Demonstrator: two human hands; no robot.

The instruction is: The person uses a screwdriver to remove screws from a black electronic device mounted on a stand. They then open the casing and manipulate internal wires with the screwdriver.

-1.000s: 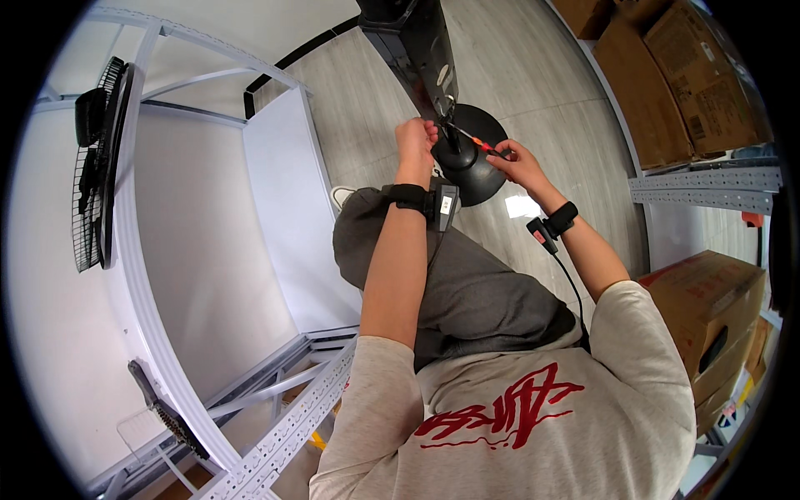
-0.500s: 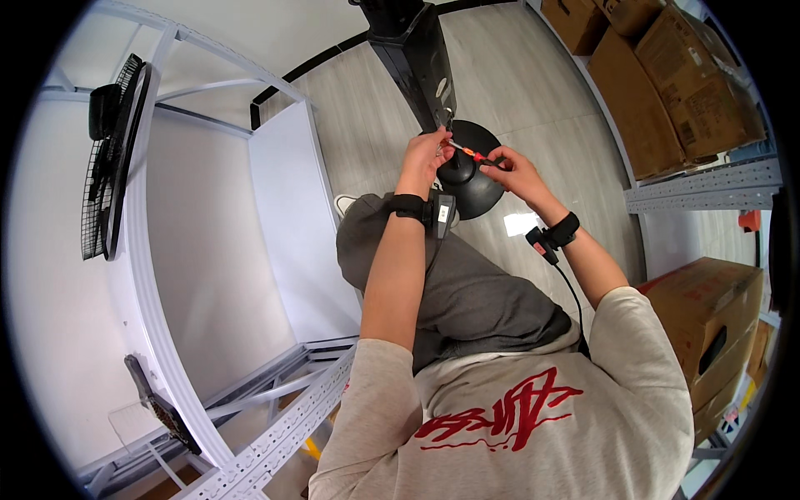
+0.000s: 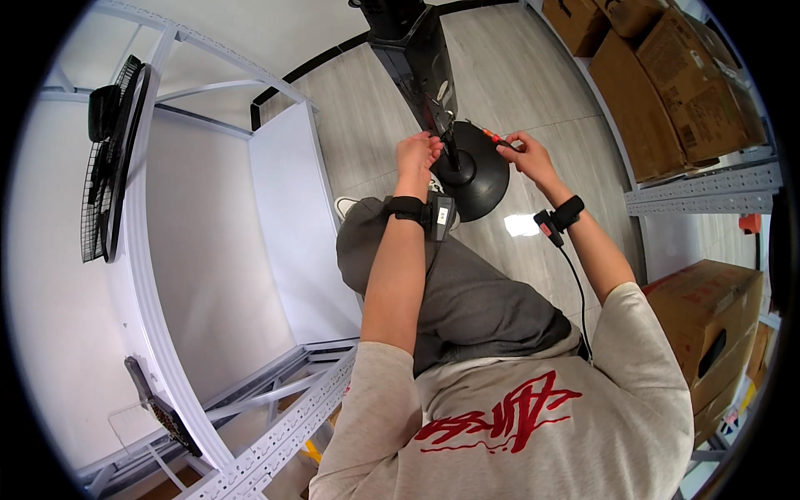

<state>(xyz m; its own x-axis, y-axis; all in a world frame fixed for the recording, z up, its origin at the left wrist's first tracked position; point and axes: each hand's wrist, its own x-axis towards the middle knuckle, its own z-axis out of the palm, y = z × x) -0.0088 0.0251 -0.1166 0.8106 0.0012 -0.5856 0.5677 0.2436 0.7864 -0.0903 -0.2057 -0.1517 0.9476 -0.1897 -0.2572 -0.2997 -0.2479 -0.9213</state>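
My right hand (image 3: 532,158) is closed round the dark handle end of a red, orange and black screwdriver (image 3: 495,137). The tool's thin tip points up and left, apart from my left fingers. Beside the lower end of a black fan stand's housing (image 3: 421,67), my left hand (image 3: 419,157) is closed, its fingertips pressed together. What they pinch, if anything, is too small to make out. Small loose parts, perhaps wires, hang at the housing's lower end near those fingers. Below is the stand's round black base (image 3: 487,183) on the floor.
A white metal shelf (image 3: 187,350) on the left carries a black fan grille (image 3: 104,167) and a dark brush-like object (image 3: 162,408). Cardboard boxes (image 3: 633,92) fill the right rack, with another large box (image 3: 704,308) lower down. Black wrist straps with small devices circle both my wrists.
My right hand has drawn the screwdriver to the right, away from my left fingers, where its tip was before. My left hand has shifted slightly left and down.
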